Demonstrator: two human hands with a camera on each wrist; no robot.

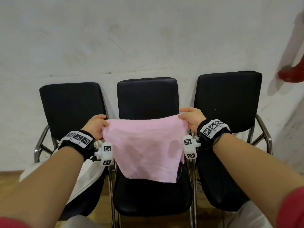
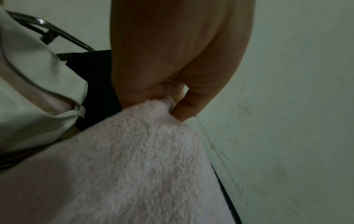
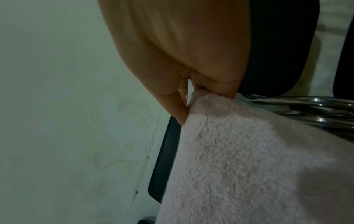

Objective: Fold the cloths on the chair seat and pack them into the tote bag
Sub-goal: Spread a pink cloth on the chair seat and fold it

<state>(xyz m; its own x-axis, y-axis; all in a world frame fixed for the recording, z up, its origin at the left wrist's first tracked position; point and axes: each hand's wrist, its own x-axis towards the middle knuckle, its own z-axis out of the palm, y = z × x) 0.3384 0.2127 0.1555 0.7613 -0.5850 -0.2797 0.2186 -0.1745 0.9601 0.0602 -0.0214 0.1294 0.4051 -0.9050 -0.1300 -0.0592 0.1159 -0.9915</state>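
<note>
Fingers (image 2: 184,109) of both hands pinch the pink cloth's (image 1: 144,148) top corners — hanging (seemingly clear) above the middle chair (image 1: 153,198).

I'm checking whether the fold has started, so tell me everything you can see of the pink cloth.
The pink cloth is a soft, fleecy, terry-like square, pale pink with a few faint darker patches. It is held up in the air in front of the middle chair, spread wide and not yet folded. The left hand pinches one top corner and the right hand the other; the top edge runs taut between them. Its lower part hangs free above the seat, and nothing else visibly touches it.
</note>
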